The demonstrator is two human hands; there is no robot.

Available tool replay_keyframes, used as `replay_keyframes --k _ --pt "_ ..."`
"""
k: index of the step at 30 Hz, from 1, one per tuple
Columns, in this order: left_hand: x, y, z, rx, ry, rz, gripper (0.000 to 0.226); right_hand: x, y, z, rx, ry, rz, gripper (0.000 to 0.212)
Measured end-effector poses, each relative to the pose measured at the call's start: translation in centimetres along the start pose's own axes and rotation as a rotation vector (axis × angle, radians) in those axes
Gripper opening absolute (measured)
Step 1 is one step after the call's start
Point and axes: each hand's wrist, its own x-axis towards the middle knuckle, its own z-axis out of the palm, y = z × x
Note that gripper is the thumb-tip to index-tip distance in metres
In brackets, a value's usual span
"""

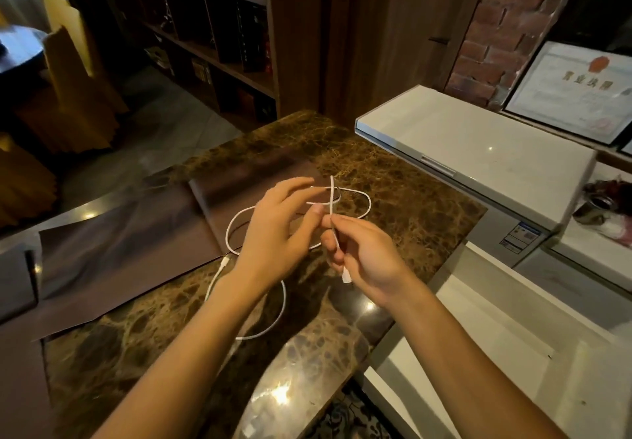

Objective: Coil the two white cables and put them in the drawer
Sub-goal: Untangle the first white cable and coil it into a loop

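Marble counter (410,178): cable (370,203) loops lie beyond hands. Right hand (369,257) pinches plug end, strand pointing away from body; left hand (273,230) pinches loop just beside, nearer slack

A brown veined marble counter (393,178) fills the foreground, a dark cloth (119,250) lying across its left part. Behind stand dark wooden bookshelves (212,28) over grey floor tiles (164,124); a brick wall (492,45) rises at right.

White cable (366,199): middle run hidden behind left hand (273,233); whether one or two, unclear. Framed certificate (574,89): cut off at right edge, print blurred. Sticker (519,238) on white cabinet (478,137): too small to read.
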Motion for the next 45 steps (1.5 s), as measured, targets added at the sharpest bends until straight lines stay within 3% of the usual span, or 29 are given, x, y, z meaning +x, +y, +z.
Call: replay_keyframes --k 5,9,14,21,25,29,31,34,39,42,45 --pt "-0.4 1.6 0.3 -0.223 0.052 -0.274 0.022 -0.4 -0.3 -0.1 -0.054 -0.012 -0.083 0.023" --pt "-0.4 2.3 0.2 -0.322 0.035 -0.301 0.023 -0.2 -0.1 -0.2 -0.042 0.030 -0.062 0.023" --pt "0.3 1.6 0.0 -0.277 -0.059 -0.280 0.042 0.1 0.0 -0.5 -0.140 0.071 0.003 0.026" --pt "0.5 1.7 0.1 -0.437 -0.031 -0.348 0.021 -0.6 0.1 -0.2 -0.349 0.032 -0.046 0.027" --pt "1.1 1.8 -0.1 -0.426 -0.005 -0.330 0.019 -0.6 0.7 -0.4 -0.596 0.129 -0.128 0.033" --pt "1.1 1.6 -0.5 -0.512 0.003 -0.314 0.020 -0.3 0.0 -0.8 -0.168 0.029 0.020 0.028" --pt "1.0 1.3 -0.7 -0.528 0.005 -0.320 0.021 -0.3 -0.3 -1.1 -0.103 -0.019 0.031 0.028" --pt "0.7 0.5 -0.7 -0.310 -0.015 -0.268 0.024 -0.2 -0.5 -1.3 -0.204 0.014 -0.020 0.023" --pt "0.2 -0.8 -0.7 0.256 -0.047 0.021 0.031 -0.4 -1.6 -2.2 -0.360 0.103 -0.094 0.016" --pt "0.7 -1.1 -0.4 0.333 -0.022 0.127 0.026 -0.5 -1.8 -2.0 -0.348 0.099 -0.078 0.020" --pt "1.3 -2.0 0.1 0.268 -0.062 0.199 0.026 -0.6 -2.3 -1.3 -0.132 0.077 0.022 0.027"
